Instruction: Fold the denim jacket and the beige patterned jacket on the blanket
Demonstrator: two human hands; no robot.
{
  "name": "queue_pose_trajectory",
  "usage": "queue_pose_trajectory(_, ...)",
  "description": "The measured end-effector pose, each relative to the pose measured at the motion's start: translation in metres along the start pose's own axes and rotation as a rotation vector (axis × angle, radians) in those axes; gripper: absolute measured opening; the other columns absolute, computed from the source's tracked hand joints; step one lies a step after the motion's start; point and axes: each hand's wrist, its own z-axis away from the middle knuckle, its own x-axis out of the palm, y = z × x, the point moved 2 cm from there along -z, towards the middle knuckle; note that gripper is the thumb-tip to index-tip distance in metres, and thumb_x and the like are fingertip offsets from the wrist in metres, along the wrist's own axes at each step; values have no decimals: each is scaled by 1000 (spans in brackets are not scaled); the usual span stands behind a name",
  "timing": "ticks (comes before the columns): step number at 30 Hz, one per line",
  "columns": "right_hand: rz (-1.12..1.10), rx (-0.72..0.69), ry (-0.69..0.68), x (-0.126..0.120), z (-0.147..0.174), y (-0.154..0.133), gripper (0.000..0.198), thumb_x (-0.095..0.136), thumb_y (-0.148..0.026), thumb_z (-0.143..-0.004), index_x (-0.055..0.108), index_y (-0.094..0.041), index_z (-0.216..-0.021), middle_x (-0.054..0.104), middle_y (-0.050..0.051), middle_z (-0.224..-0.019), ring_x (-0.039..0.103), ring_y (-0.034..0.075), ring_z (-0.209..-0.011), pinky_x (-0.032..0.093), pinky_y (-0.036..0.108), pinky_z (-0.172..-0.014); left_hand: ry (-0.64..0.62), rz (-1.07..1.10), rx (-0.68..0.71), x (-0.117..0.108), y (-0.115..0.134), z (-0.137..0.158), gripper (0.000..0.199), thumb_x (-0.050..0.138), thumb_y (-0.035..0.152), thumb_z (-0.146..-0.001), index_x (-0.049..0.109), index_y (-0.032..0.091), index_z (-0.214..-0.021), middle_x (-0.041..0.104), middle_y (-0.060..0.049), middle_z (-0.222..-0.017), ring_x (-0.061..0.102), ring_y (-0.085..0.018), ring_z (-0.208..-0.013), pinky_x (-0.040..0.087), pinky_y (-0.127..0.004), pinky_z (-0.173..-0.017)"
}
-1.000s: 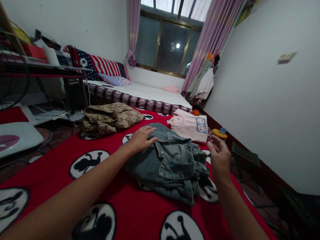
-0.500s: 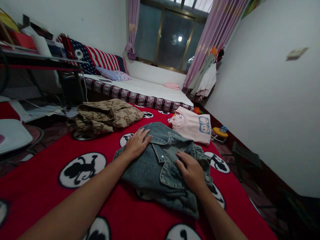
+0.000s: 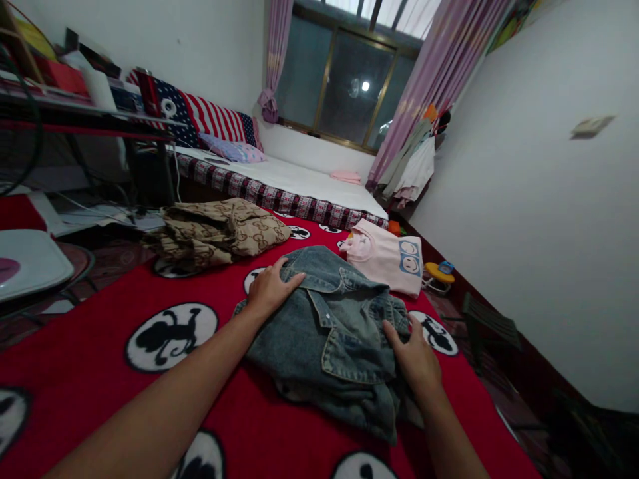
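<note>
A folded blue denim jacket (image 3: 319, 332) lies on the red blanket in front of me, its collar and a pocket flap facing up. My left hand (image 3: 269, 287) is at its upper left edge, thumb on top and fingers round the side. At the right edge, my right hand (image 3: 417, 352) has its thumb over the denim and its fingers curled round the outer side. Just beyond the jacket is a folded pink shirt (image 3: 382, 259) with a blue smiley print. A brown patterned garment (image 3: 224, 233) lies crumpled at the far left.
The red blanket (image 3: 120, 412) has round black-and-white figures. Behind it stands a white-topped bed (image 3: 299, 174) with a pillow (image 3: 234, 149). A cluttered desk (image 3: 100, 116) and a white chair seat (image 3: 32, 256) are at left; a yellow stool (image 3: 439, 273) is at right.
My right hand has slid right from the jacket's front to its right edge, and the sleeve there is tucked in. My left hand has closed round the left edge.
</note>
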Motion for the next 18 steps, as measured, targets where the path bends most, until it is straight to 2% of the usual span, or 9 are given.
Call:
queue_pose_trajectory(4, -407, 3, -26, 7, -2, 4, 106, 64, -71, -63, 34, -12, -146, 50, 19, -141, 51, 32, -127, 41, 40, -106, 39, 37, 1, 0, -1, 1, 67, 54, 67, -80, 53, 28, -134, 67, -10, -121, 63, -31, -109, 49, -38, -88)
queue_pose_trajectory(8, -681, 89, -75, 17, 5, 7, 112, 74, -64, -57, 28, -17, -148, 51, 17, -141, 59, 30, -119, 51, 38, -95, 50, 55, 7, 2, 0, 4, 66, 56, 65, -80, 53, 27, -134, 66, -11, -122, 62, -31, -111, 49, -39, -90)
queue_pose_trajectory(12, -770, -61, -98, 15, 13, -4, 104, 79, -51, -57, 32, -20, -144, 60, 16, -130, 64, 32, -110, 54, 45, -90, 29, 106, 15, 2, 2, 2, 66, 55, 65, -81, 54, 25, -134, 65, -13, -125, 61, -32, -113, 48, -41, -92)
queue_pose_trajectory(15, -808, -170, -59, 9, 19, -17, 96, 81, -41, -54, 38, -21, -138, 67, 14, -118, 68, 32, -100, 55, 45, -86, -125, 278, 0, -6, -13, -11, 66, 60, 63, -78, 58, 24, -130, 64, -12, -126, 60, -33, -115, 45, -43, -97)
queue_pose_trajectory(18, -772, -262, -47, -3, 22, -34, 88, 79, -34, -54, 42, -23, -133, 71, 10, -106, 71, 29, -90, 57, 43, -81, -444, 755, -66, -16, -43, -25, 65, 59, 64, -78, 61, 19, -125, 66, -13, -123, 61, -29, -114, 49, -40, -95)
